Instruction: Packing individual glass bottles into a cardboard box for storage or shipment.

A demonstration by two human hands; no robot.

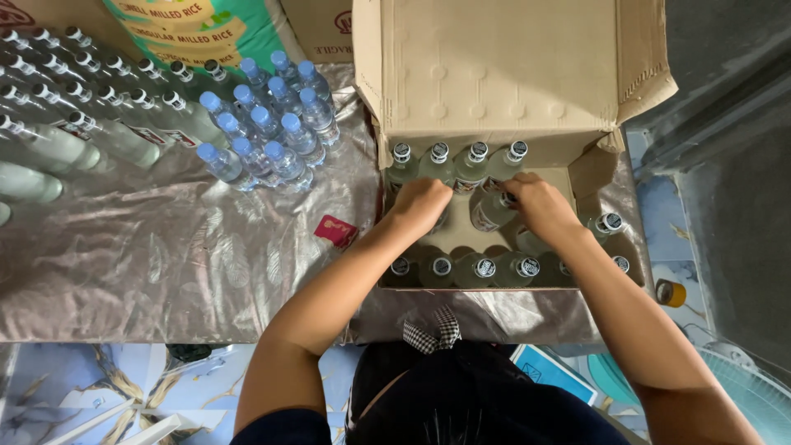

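The left hand (422, 206) is curled down over a bottle neck hidden beneath it; the right hand (540, 206) closes on a tilted clear glass bottle with a silver cap (493, 210) — both inside the open brown cardboard box (494, 74), among 2 rows of upright bottles. Blue-capped plastic water bottles (268, 124) cluster on the crinkled silver table cover (165, 264) — well apart.

Two hands (424, 206) in one open box (503, 74). Inside the box, about eleven clear bottles (439, 155) with dark caps in view: four along the far wall, five along the near wall, one tilted between, one at the right edge; others possibly hidden. On the bench (165, 264), roughly fourteen blue-capped bottles (272, 124), over a dozen white-capped bottles (107, 124) lying down, one red card (336, 231).
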